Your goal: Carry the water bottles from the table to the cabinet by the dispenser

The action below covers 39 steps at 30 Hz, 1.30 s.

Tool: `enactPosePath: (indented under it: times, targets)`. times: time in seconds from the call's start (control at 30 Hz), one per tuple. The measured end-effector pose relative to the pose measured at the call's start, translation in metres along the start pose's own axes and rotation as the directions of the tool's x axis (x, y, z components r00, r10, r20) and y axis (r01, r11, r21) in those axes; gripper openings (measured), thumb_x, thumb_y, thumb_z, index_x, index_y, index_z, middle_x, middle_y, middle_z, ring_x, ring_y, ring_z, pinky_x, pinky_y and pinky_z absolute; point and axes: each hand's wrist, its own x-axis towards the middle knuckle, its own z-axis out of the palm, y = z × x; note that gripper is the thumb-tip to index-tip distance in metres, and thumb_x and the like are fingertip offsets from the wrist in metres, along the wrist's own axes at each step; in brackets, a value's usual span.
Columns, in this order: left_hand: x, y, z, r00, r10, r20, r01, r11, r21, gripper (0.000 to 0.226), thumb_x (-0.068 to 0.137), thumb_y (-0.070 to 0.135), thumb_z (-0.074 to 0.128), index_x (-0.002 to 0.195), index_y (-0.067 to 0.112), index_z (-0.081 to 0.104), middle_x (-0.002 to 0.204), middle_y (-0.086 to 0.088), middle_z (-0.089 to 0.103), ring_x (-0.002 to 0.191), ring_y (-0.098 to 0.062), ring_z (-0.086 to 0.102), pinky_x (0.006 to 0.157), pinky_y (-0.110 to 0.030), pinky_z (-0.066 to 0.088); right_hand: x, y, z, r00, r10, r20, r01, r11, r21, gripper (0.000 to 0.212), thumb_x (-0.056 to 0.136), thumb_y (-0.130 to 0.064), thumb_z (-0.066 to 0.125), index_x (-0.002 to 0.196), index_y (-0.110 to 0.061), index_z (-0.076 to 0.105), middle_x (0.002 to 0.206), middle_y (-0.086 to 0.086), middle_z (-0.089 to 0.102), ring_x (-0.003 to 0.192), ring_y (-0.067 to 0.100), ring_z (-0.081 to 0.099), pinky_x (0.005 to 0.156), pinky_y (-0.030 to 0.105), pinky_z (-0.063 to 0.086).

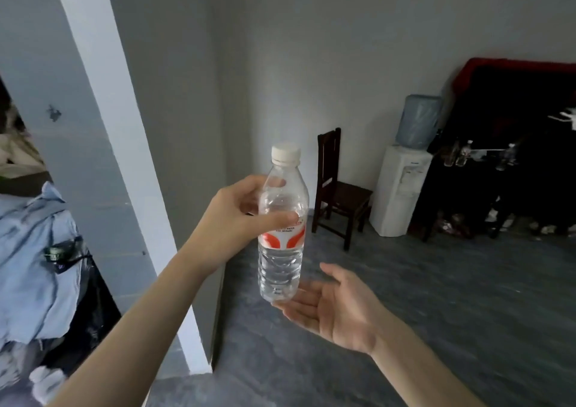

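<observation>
Upright water bottle (282, 229), part-filled, clear liquid, gripped by left hand (240, 219); right hand (330, 307) released, palm up, beneath its base.

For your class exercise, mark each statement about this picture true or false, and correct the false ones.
1. The left hand grips the water bottle by its upper part. True.
2. The bottle's cap is off. False: the white cap is on.
3. The right hand is clenched round the bottle. False: it is open, palm up, below the bottle's base.
4. A dark chair stands left of the water dispenser. True.
5. The dispenser has no jug on it. False: a blue jug sits on top.
</observation>
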Motion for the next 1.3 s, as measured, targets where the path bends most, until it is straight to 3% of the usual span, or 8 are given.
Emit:
enactPosePath:
  times: [0.2, 0.47, 0.57, 0.83, 0.97, 1.1, 1.2, 1.3]
  targets:
    - [0.087, -0.034, -0.022, 0.999, -0.001, 0.045, 0.002, 1.000, -0.026, 0.065, 0.060, 0.047, 0.087, 0.119, 0.023, 0.071, 0.107, -0.004, 0.078, 0.101, -0.025, 0.076, 0.100, -0.053, 0.056, 0.061, -0.051, 0.000, 0.999, -0.027, -0.017, 0.027, 1.000, 0.010, 0.070, 0.102, -0.046, 0.032, 0.137, 0.012, 0.048, 0.135, 0.033, 0.055, 0.127, 0.041, 0.055, 0.101, 0.043, 0.048]
    - [0.204, -0.088, 0.005, 0.989, -0.008, 0.147, 0.020, 0.997, -0.078, 0.053, 0.057, 0.046, 0.088, 0.107, 0.037, 0.074, 0.104, -0.005, 0.078, 0.100, -0.030, 0.075, 0.099, -0.056, 0.055, 0.119, -0.121, -0.041, 0.993, -0.063, -0.102, 0.070, 0.995, 0.069, 0.065, 0.100, -0.042, 0.039, 0.135, 0.012, 0.050, 0.133, 0.033, 0.057, 0.132, 0.041, 0.051, 0.109, 0.042, 0.041]
    - [0.252, -0.109, 0.027, 0.981, -0.001, 0.194, 0.018, 0.996, -0.084, 0.050, 0.056, 0.044, 0.088, 0.104, 0.041, 0.073, 0.103, -0.004, 0.078, 0.099, -0.027, 0.075, 0.098, -0.053, 0.057, 0.142, -0.156, -0.068, 0.988, -0.083, -0.130, 0.094, 0.993, 0.078, 0.064, 0.096, -0.039, 0.047, 0.134, 0.013, 0.051, 0.132, 0.033, 0.058, 0.131, 0.041, 0.051, 0.108, 0.042, 0.042]
    - [0.413, -0.139, 0.098, 0.965, 0.055, 0.255, -0.040, 0.997, -0.065, 0.060, 0.059, 0.046, 0.085, 0.116, 0.031, 0.071, 0.108, 0.000, 0.077, 0.103, -0.025, 0.074, 0.098, -0.049, 0.057, 0.194, -0.292, -0.151, 0.974, -0.144, -0.174, 0.166, 0.979, 0.118, 0.063, 0.094, -0.036, 0.050, 0.135, 0.012, 0.049, 0.132, 0.032, 0.058, 0.128, 0.040, 0.055, 0.100, 0.041, 0.049]
    - [0.485, -0.149, 0.136, 0.957, 0.084, 0.277, -0.062, 0.994, -0.088, 0.057, 0.063, 0.032, 0.094, 0.116, 0.030, 0.071, 0.106, 0.003, 0.078, 0.102, -0.020, 0.074, 0.092, -0.037, 0.059, 0.207, -0.360, -0.189, 0.965, -0.176, -0.194, 0.203, 0.971, 0.126, 0.064, 0.094, -0.037, 0.050, 0.134, 0.013, 0.050, 0.132, 0.032, 0.058, 0.128, 0.040, 0.055, 0.104, 0.041, 0.046]
    - [0.544, -0.167, 0.169, 0.936, 0.081, 0.343, -0.056, 0.995, -0.082, 0.049, 0.069, 0.028, 0.085, 0.116, 0.030, 0.070, 0.103, 0.008, 0.078, 0.097, -0.010, 0.075, 0.079, -0.019, 0.057, 0.226, -0.405, -0.223, 0.961, -0.160, -0.228, 0.194, 0.971, 0.139, 0.066, 0.090, -0.036, 0.052, 0.133, 0.014, 0.051, 0.130, 0.032, 0.059, 0.128, 0.040, 0.055, 0.104, 0.040, 0.046]
    - [0.591, -0.185, 0.193, 0.919, 0.088, 0.385, -0.066, 0.995, -0.070, 0.056, 0.065, 0.039, 0.083, 0.118, 0.032, 0.068, 0.107, 0.010, 0.077, 0.101, -0.009, 0.074, 0.084, -0.022, 0.057, 0.246, -0.439, -0.250, 0.953, -0.156, -0.258, 0.204, 0.964, 0.169, 0.067, 0.085, -0.035, 0.055, 0.130, 0.015, 0.054, 0.130, 0.032, 0.059, 0.131, 0.040, 0.052, 0.107, 0.040, 0.043]
    - [0.643, -0.207, 0.216, 0.898, 0.101, 0.429, -0.082, 0.995, -0.062, 0.053, 0.068, 0.035, 0.086, 0.118, 0.037, 0.067, 0.109, 0.013, 0.076, 0.103, -0.007, 0.073, 0.092, -0.029, 0.057, 0.271, -0.475, -0.278, 0.941, -0.168, -0.294, 0.226, 0.958, 0.177, 0.068, 0.083, -0.037, 0.056, 0.128, 0.014, 0.058, 0.129, 0.030, 0.061, 0.126, 0.038, 0.057, 0.099, 0.039, 0.050]
